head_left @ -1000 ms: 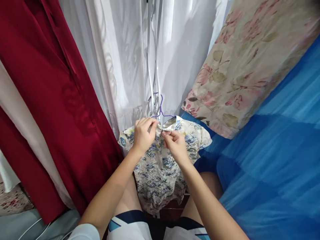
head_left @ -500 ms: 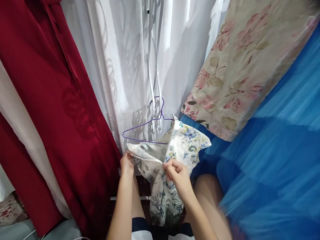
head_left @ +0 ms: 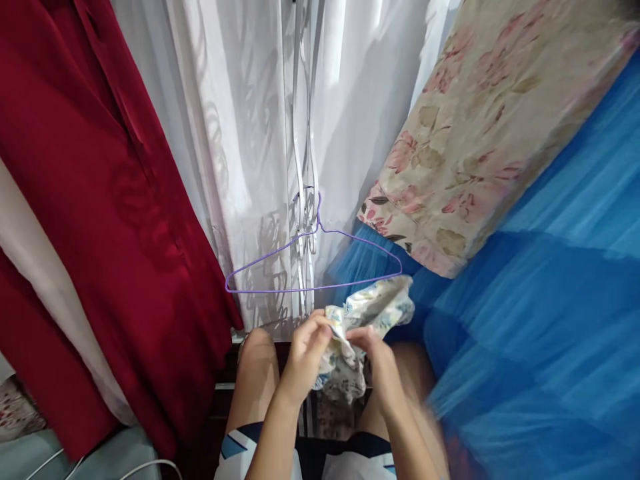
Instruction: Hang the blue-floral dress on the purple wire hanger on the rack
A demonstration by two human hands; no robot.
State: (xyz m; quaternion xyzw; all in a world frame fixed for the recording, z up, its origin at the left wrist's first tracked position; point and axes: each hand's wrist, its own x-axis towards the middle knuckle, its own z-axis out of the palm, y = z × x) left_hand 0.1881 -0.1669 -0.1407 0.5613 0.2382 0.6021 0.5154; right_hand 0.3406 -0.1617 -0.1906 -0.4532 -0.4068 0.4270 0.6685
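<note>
Garment: a small floral-print cotton top, cream with blue flowers (head_left: 367, 313), is off the hanger and bunched up between both hands, just above the person's knees.
Hanger: the thin purple wire hanger (head_left: 313, 263) hangs bare, its hook caught on the white metal scrollwork (head_left: 303, 220) in front of the sheer white curtain (head_left: 240, 133); nothing hangs on it.
Done: by the look of things, the top is already free of the hanger.
Left: the cloth is a loose crumple, neither folded nor laid down anywhere.
Left hand: left hand (head_left: 306, 360) is clenched on the near edge of the top, fingers curled into the fabric.
Right hand: right hand (head_left: 381, 363) grips the same bundle just beside the left, slightly blurred.
Position: the top sits below the hanger's bottom wire, apart from it, with one end sticking out towards the blue netting (head_left: 550, 313).
Surroundings: a dark red curtain (head_left: 100, 200) hangs at the left, a floral cushion (head_left: 480, 133) at the upper right.
</note>
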